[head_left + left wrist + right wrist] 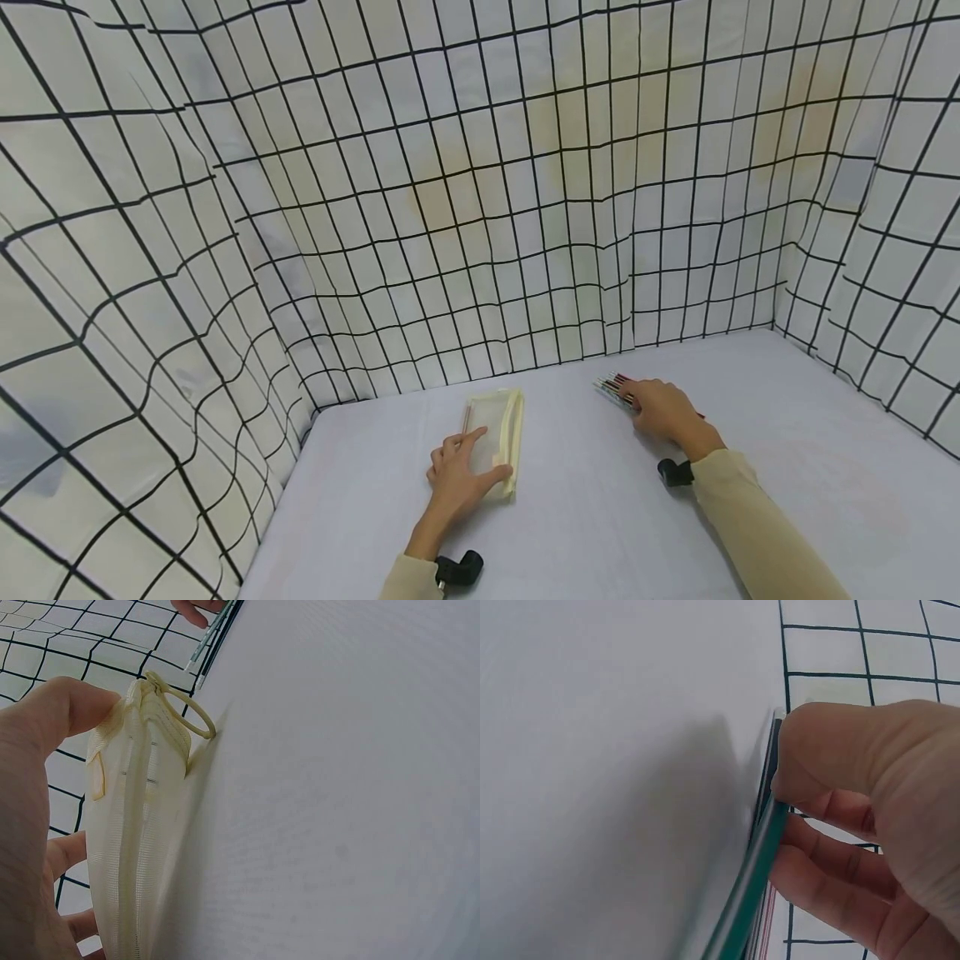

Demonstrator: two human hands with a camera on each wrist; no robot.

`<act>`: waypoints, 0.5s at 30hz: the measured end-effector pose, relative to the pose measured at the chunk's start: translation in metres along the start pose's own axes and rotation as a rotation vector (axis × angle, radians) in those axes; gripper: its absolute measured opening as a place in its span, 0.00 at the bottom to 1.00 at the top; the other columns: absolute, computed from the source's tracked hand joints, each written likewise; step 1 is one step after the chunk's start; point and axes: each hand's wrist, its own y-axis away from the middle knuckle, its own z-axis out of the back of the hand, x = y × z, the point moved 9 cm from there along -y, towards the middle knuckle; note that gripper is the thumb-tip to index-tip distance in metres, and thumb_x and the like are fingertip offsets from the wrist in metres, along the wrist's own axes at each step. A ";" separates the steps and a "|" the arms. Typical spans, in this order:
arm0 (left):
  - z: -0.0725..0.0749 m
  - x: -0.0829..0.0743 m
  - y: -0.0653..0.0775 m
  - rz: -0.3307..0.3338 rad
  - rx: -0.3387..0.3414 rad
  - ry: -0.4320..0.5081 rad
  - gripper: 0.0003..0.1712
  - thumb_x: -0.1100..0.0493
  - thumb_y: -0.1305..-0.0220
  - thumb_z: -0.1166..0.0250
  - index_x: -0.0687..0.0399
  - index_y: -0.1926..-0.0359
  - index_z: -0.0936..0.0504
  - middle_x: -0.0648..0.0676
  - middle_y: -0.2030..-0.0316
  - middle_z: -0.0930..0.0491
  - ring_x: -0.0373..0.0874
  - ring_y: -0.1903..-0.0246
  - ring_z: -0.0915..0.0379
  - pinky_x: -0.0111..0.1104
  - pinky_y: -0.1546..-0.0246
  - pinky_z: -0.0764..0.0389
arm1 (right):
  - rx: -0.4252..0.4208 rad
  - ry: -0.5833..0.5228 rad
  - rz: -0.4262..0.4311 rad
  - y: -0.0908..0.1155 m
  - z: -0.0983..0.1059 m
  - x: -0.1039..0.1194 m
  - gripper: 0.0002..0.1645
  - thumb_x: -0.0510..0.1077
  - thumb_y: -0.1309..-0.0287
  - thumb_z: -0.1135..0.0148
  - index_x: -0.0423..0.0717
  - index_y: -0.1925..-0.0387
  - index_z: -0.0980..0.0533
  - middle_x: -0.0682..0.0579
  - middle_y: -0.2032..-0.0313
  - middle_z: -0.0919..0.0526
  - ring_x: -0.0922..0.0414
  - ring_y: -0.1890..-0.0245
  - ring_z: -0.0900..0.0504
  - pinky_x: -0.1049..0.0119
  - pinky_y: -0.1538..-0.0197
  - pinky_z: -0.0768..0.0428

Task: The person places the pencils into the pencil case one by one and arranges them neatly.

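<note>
A cream mesh zip pouch lies on the white-covered table, its zipper along the right side and a small loop at the near end. My left hand holds the pouch across its width, thumb at the zipper end, other fingers toward the far left edge. A thin reddish stick shows along the pouch's left side. Farther right, a bundle of slim pencils lies on the table under my right hand. The thumb and fingers pinch a green striped pencil, with dark and red-striped ones beside it.
The white tabletop stretches between both hands and toward the front. White cloth walls with a black grid enclose the table at the back, left and right. A small black camera sits on the left wrist, another on the right.
</note>
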 end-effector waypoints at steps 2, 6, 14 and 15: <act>0.000 0.001 0.000 0.001 -0.001 -0.001 0.47 0.35 0.51 0.26 0.40 0.30 0.27 0.63 0.33 0.34 0.65 0.36 0.45 0.63 0.43 0.43 | 0.003 -0.042 -0.006 0.000 0.001 -0.001 0.29 0.33 0.51 0.33 0.45 0.43 0.20 0.50 0.63 0.16 0.55 0.68 0.23 0.58 0.64 0.23; -0.001 0.001 0.000 -0.002 -0.001 0.002 0.47 0.35 0.51 0.26 0.40 0.30 0.27 0.63 0.33 0.34 0.65 0.36 0.45 0.63 0.43 0.43 | 0.016 -0.155 -0.021 0.001 0.002 -0.003 0.32 0.33 0.49 0.33 0.43 0.39 0.23 0.49 0.62 0.16 0.55 0.69 0.24 0.63 0.68 0.25; 0.000 0.001 0.000 -0.001 0.001 0.006 0.47 0.35 0.51 0.26 0.40 0.29 0.27 0.62 0.33 0.35 0.65 0.36 0.45 0.63 0.43 0.43 | 0.013 -0.372 -0.036 0.002 0.005 0.000 0.34 0.33 0.48 0.31 0.42 0.37 0.25 0.47 0.60 0.18 0.54 0.65 0.22 0.63 0.66 0.23; 0.000 0.001 0.000 0.002 0.003 0.004 0.47 0.35 0.50 0.26 0.40 0.29 0.27 0.62 0.33 0.35 0.64 0.36 0.45 0.63 0.43 0.43 | 0.017 -0.406 -0.041 0.001 0.005 0.000 0.34 0.33 0.48 0.31 0.41 0.37 0.25 0.47 0.60 0.19 0.54 0.65 0.22 0.63 0.66 0.22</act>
